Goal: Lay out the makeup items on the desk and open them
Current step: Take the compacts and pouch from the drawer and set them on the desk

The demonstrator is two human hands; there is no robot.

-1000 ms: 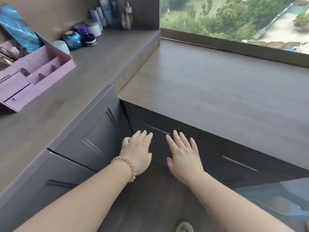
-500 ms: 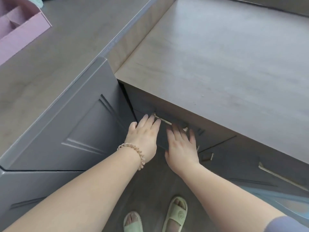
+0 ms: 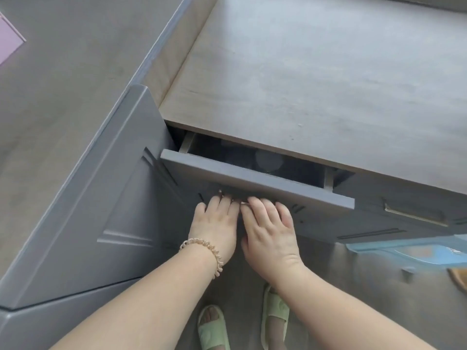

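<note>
Drawer under the desk's front edge stands partly open, contents dark and blurred, left hand and right hand both curled on its handle.

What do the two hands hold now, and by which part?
Both the left hand and the right hand grip the drawer by the handle on its front.

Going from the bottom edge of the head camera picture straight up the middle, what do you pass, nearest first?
Pale green slippers → the two bare hands, left hand and right hand, side by side at the drawer front → grey partly open drawer → wood-grain desk top.
</note>
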